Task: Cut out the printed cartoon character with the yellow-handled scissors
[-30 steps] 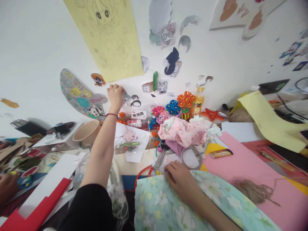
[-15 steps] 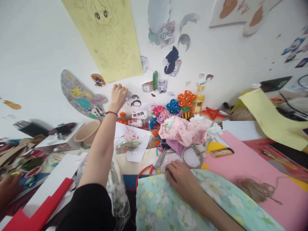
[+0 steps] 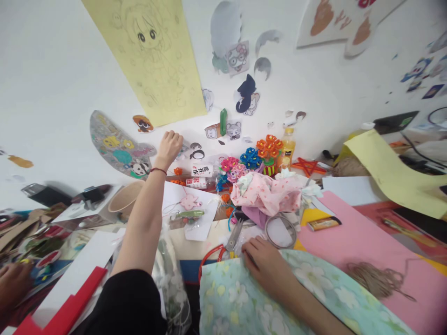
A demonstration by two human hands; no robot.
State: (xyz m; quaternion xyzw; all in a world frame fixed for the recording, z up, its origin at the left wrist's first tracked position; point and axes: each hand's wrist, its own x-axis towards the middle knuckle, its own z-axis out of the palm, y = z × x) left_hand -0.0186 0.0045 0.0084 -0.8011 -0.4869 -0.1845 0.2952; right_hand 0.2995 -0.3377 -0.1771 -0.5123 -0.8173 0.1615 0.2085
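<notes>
Mint cloth [image 3: 233, 298], white-flowered, spread, overlapping pink sheet [image 3: 349, 237]; yellow drawing [image 3: 167, 88] on wall [image 3: 52, 93].

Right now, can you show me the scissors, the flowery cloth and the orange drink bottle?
Scissors [image 3: 232, 238], head view: on the grey blades.
Flowery cloth [image 3: 240, 293], head view: on its flower pattern.
Orange drink bottle [image 3: 287, 148], head view: on its side, below the cap.

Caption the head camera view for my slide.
Left hand just below a yellow drawing, right hand on floral cloth near scissors.
</notes>
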